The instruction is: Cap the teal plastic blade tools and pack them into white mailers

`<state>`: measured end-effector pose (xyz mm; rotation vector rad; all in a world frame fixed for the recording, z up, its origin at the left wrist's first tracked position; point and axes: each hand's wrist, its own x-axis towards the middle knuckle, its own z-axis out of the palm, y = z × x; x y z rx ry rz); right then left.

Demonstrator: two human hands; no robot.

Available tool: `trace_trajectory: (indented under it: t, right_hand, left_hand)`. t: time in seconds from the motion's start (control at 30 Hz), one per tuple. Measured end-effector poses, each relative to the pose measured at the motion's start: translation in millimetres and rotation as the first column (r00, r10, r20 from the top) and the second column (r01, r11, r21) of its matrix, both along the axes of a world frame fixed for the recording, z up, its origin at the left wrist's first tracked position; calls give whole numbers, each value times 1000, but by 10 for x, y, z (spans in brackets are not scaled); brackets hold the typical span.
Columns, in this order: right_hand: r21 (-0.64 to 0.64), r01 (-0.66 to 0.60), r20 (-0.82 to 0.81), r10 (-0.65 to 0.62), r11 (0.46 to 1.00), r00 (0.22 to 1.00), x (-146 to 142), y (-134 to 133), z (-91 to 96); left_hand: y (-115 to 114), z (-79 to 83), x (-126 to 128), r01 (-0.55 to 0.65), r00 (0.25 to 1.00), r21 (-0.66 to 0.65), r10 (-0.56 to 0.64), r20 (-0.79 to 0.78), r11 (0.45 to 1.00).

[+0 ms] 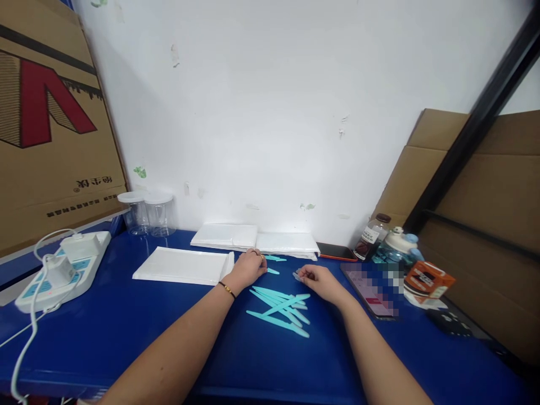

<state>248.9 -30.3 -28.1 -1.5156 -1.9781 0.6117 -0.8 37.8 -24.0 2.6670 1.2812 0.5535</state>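
Observation:
My left hand (248, 267), with a dark beaded bracelet at the wrist, is closed at the fingertips on a slim turquoise eyebrow razor (273, 271), most of it hidden by the fingers. Just beyond lie more turquoise pieces (276, 259), partly covered by that hand. Between the thumb and fingers of my right hand (318, 281) is a small translucent piece (296, 276) that looks like a blade cap. Nearer to me, several turquoise eyebrow razors (278, 308) with pale translucent ends lie crossed in a loose pile on the blue table (261, 365).
White packets (181, 264) lie left of my hands, with more flat white packs (287, 243) against the wall. A power strip (80, 270) and clear jars (160, 216) stand left. A phone (369, 289), bottle (373, 236) and orange box (428, 279) crowd the right.

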Motion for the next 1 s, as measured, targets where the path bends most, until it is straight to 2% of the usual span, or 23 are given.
trace_trajectory:
  t: [0.1,0.23,0.4,0.63,0.9,1.0]
  right_hand:
    - [-37,-20,-72,17,999,997,-41,7,-16]
    - [-38,-18,-64,15,999,998,-70,34,-45]
    - [-56,-25,-48,23,998,999,-66,51,-59]
    - [-78,-39,-91,32,996,995,-25,55,-52]
    - [-98,-116,-93,107,988,990,-171,27,-63]
    - [-9,-30,-44,30,1000,999,-33,34,-6]
  left_hand:
    - [-32,-33,60,68,997,-102,-64,48,992]
    - [-107,-61,170,103,992,-199,-86,91,975]
    - [-146,-55,207,114,990,-181,-96,107,977]
    - [-90,-81,155,84,992,-213,-61,115,973]
    - [-196,-85,292,174,984,-183,-161,80,968]
    - [-167,-22,219,130,990,-75,-126,63,989]
